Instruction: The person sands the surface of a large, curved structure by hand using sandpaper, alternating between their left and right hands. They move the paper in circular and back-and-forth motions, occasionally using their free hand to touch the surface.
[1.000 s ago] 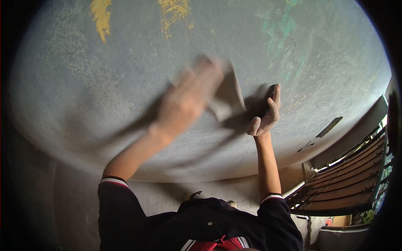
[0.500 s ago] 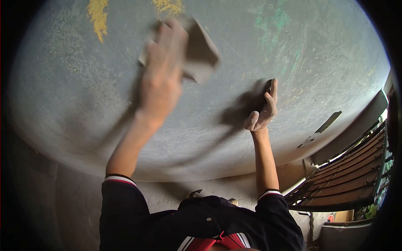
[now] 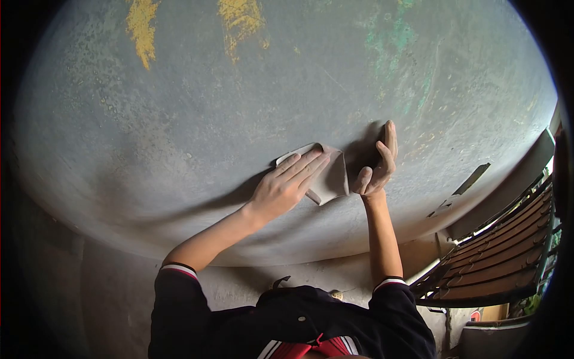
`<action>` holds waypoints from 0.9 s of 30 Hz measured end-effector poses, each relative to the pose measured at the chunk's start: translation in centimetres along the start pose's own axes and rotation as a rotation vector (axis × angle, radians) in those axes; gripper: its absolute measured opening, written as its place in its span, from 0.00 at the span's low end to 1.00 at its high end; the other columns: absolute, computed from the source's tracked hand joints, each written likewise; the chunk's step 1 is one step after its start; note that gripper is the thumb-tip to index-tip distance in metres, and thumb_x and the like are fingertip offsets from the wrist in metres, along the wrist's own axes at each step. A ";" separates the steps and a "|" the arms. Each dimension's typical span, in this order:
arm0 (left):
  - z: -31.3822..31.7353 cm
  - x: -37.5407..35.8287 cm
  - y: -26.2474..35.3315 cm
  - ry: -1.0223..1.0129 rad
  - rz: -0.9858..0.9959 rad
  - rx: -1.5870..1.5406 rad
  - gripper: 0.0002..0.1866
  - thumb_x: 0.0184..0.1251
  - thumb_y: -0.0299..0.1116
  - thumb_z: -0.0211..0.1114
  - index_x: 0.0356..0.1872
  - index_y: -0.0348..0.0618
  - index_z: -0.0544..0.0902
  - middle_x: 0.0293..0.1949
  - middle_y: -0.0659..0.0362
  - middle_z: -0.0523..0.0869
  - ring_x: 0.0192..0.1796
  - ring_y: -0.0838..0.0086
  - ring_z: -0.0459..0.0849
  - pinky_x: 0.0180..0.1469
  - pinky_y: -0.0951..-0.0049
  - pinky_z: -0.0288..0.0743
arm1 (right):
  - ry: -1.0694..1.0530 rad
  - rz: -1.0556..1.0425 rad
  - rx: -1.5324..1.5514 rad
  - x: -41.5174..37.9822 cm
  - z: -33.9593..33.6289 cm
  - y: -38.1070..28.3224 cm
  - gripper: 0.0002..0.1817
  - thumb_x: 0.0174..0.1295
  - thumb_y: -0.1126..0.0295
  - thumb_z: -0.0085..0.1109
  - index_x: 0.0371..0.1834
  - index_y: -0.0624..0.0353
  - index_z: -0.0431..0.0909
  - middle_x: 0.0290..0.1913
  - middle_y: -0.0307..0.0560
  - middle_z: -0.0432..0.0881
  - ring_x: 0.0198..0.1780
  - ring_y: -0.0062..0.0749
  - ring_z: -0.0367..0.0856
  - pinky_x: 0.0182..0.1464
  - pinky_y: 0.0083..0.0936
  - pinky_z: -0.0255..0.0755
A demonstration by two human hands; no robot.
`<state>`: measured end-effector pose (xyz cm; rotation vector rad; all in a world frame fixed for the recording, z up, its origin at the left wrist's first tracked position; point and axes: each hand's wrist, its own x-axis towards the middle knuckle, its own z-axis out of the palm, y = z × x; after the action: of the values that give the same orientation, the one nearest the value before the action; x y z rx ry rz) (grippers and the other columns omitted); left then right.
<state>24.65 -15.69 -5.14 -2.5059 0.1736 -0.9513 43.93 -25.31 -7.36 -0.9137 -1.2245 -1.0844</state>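
A creased sheet of sandpaper-like material lies against the grey, worn wall surface. My left hand presses flat on its left part, fingers extended and pointing up to the right. Just right of the sheet, my right hand rests on the wall with its fingers apart and nothing held; its thumb is close to the sheet's right edge. Dark shadows of both arms fall on the surface.
Yellow paint patches and a green patch mark the upper wall. At the right is a slatted metal-framed rack. A dark slot-like mark shows on the lower right surface.
My left hand has moved down and to the right with the sheet, from near the yellow patches to beside my right hand. My right hand has hardly moved.
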 end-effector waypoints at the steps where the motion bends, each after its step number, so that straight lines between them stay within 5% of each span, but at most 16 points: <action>1: -1.0 0.6 -0.5 0.000 -0.006 0.000 0.26 0.55 0.22 0.59 0.58 0.37 0.70 0.64 0.56 0.66 0.69 0.66 0.57 0.72 0.62 0.44 | -0.033 -0.007 -0.018 0.1 -0.2 0.0 0.23 0.65 0.56 0.38 0.58 0.60 0.58 0.60 0.72 0.63 0.63 0.60 0.62 0.64 0.50 0.55; 5: -5.4 3.1 -10.6 0.355 -0.220 0.536 0.25 0.56 0.22 0.59 0.58 0.37 0.70 0.64 0.55 0.66 0.69 0.65 0.59 0.72 0.63 0.44 | -0.011 -0.005 0.000 0.0 0.2 0.0 0.23 0.66 0.56 0.38 0.58 0.60 0.58 0.60 0.72 0.63 0.63 0.61 0.62 0.65 0.50 0.54; 8: -6.8 4.2 -5.4 0.144 -0.299 0.332 0.25 0.57 0.22 0.58 0.59 0.38 0.69 0.64 0.55 0.66 0.68 0.65 0.60 0.71 0.63 0.47 | 0.023 0.001 0.005 0.0 0.2 -0.2 0.23 0.66 0.56 0.37 0.58 0.60 0.59 0.60 0.71 0.64 0.63 0.60 0.62 0.65 0.50 0.54; 10: -0.4 0.5 -1.5 0.020 0.024 -0.010 0.24 0.57 0.22 0.57 0.58 0.41 0.70 0.64 0.57 0.67 0.68 0.70 0.62 0.71 0.66 0.50 | -0.010 -0.002 -0.021 0.0 0.0 -0.2 0.22 0.66 0.56 0.37 0.58 0.59 0.59 0.60 0.71 0.64 0.64 0.59 0.62 0.65 0.50 0.54; 13: -3.1 1.7 -3.6 0.121 -0.009 0.168 0.25 0.56 0.21 0.59 0.58 0.42 0.71 0.63 0.57 0.68 0.67 0.71 0.63 0.71 0.65 0.50 | -0.041 -0.016 -0.017 0.3 -0.3 -0.2 0.23 0.66 0.56 0.37 0.58 0.59 0.59 0.60 0.70 0.64 0.64 0.59 0.62 0.65 0.50 0.54; 14: -5.8 2.6 -5.6 0.120 -0.112 0.411 0.26 0.55 0.22 0.60 0.58 0.40 0.70 0.63 0.55 0.68 0.67 0.67 0.63 0.71 0.63 0.49 | -0.044 -0.016 -0.014 0.3 -0.4 -0.2 0.23 0.66 0.56 0.37 0.58 0.59 0.59 0.60 0.70 0.64 0.64 0.59 0.62 0.65 0.50 0.54; 16: -9.0 2.8 -9.3 0.329 -0.446 0.096 0.28 0.56 0.20 0.58 0.61 0.40 0.67 0.62 0.52 0.69 0.67 0.60 0.62 0.70 0.61 0.51 | -0.072 -0.010 -0.025 0.3 -0.3 -0.3 0.20 0.67 0.59 0.34 0.56 0.60 0.58 0.61 0.72 0.62 0.64 0.61 0.61 0.65 0.52 0.53; 19: -6.1 1.7 -6.0 0.194 -0.338 0.248 0.28 0.57 0.19 0.56 0.62 0.42 0.66 0.63 0.54 0.67 0.66 0.62 0.64 0.69 0.62 0.55 | -0.051 -0.003 -0.034 0.2 -0.2 -0.4 0.20 0.67 0.59 0.34 0.56 0.61 0.58 0.61 0.72 0.62 0.64 0.61 0.60 0.65 0.53 0.52; 22: -1.8 -1.7 -2.1 -0.065 -0.070 -0.101 0.29 0.58 0.19 0.55 0.63 0.45 0.66 0.65 0.56 0.65 0.67 0.65 0.63 0.70 0.63 0.53 | -0.078 -0.019 -0.022 0.4 -0.4 -0.5 0.20 0.67 0.60 0.34 0.56 0.61 0.58 0.61 0.72 0.62 0.64 0.61 0.60 0.65 0.53 0.52; 25: -6.4 -0.8 -7.1 0.107 -0.156 0.468 0.30 0.57 0.20 0.56 0.64 0.45 0.64 0.66 0.56 0.63 0.70 0.66 0.56 0.71 0.64 0.49 | -0.056 -0.024 -0.035 0.5 -0.3 -0.4 0.21 0.65 0.59 0.37 0.58 0.59 0.59 0.60 0.70 0.65 0.63 0.59 0.62 0.64 0.51 0.55; 27: -10.7 0.0 -10.4 0.376 -0.422 0.254 0.34 0.54 0.18 0.58 0.65 0.38 0.59 0.67 0.51 0.60 0.70 0.61 0.55 0.73 0.62 0.42 | -0.047 -0.022 -0.034 0.4 -0.2 -0.3 0.21 0.65 0.59 0.37 0.57 0.59 0.59 0.60 0.70 0.64 0.63 0.60 0.62 0.64 0.52 0.55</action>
<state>17.22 -10.34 6.65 -2.1463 -0.3552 -1.5058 43.71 -25.59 -6.96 -0.9589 -1.2607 -1.1094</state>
